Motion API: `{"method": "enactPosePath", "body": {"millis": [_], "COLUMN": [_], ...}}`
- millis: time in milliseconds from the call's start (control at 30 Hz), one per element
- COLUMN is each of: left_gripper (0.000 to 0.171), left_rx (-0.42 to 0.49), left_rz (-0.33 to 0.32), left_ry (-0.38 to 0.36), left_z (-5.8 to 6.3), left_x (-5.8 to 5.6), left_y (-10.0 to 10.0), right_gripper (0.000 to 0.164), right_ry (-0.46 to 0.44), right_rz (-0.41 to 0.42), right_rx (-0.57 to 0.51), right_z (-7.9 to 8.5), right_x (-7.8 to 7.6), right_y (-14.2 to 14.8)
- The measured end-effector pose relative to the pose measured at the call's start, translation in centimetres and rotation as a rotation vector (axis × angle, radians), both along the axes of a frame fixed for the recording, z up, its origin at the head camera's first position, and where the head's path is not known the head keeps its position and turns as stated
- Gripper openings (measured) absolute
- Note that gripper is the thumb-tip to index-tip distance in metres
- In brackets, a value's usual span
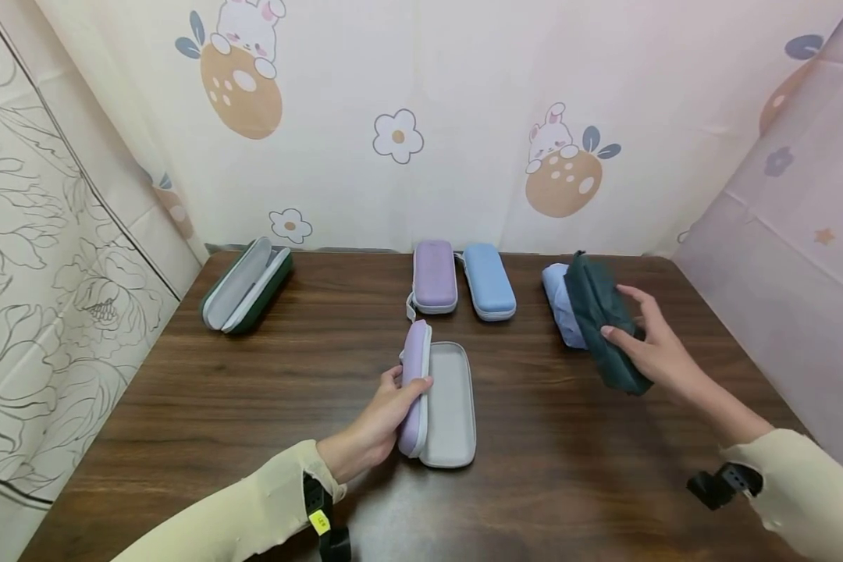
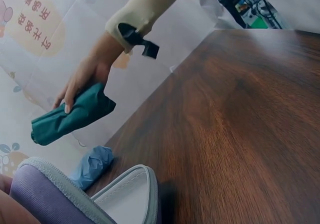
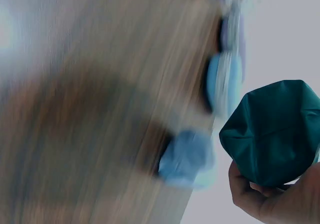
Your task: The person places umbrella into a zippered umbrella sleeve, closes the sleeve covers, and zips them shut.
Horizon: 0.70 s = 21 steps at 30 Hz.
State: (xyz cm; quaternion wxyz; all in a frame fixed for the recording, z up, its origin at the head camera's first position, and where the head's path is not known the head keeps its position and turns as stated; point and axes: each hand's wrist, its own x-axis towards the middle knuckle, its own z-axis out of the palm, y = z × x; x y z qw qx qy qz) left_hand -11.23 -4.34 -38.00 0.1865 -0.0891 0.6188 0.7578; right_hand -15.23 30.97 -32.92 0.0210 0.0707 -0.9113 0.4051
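Note:
My left hand [image 1: 374, 421] grips one half of an unzipped purple case [image 1: 414, 390] between thumb and fingers. That half stands on edge, while the other half lies flat with its grey lining [image 1: 451, 406] facing up. Over at the right, my right hand [image 1: 656, 343] holds a dark green folded umbrella [image 1: 607, 336] above the table, thumb on one side and fingers on the other. Just behind it lies a light blue folded umbrella [image 1: 560, 300], partly hidden in the head view. The right wrist view shows the green umbrella's bunched fabric end [image 3: 272, 134] up close.
At the back middle, a closed purple case [image 1: 435, 275] and a closed blue case [image 1: 489, 281] lie side by side. A dark green case [image 1: 249, 285] stands unzipped at the back left. A patterned curtain [image 1: 464, 179] hangs behind the brown wooden table [image 1: 309, 359].

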Motion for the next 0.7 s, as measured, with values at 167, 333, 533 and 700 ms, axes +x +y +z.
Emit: {"method": "enactPosePath", "body": {"millis": [167,333,533,700], "left_gripper": [0.077,0.077,0.076,0.077], "left_rx": [0.006,0.003,0.026,0.043], "left_rz": [0.009,0.02,0.043,0.064], "left_ry": [-0.002,-0.009,-0.006,-0.005], "left_z": [0.0,0.1,0.0,0.2], "left_x": [-0.2,-0.3,-0.3,-0.4], "left_y": [0.3,0.6,1.4,2.1], "right_gripper": [0.067,0.065,0.063,0.061], "right_ry": [-0.057,-0.156,-0.229,-0.254], "right_rz": [0.083,0.102,0.128,0.161], "right_rx": [-0.044,-0.108,-0.196,-0.208], "right_z": [0.2,0.0,-0.7,-1.5], "right_x": [2.0,3.3,4.3,4.9], "right_y": [-2.6,-5.1,-8.4,-11.1]}}
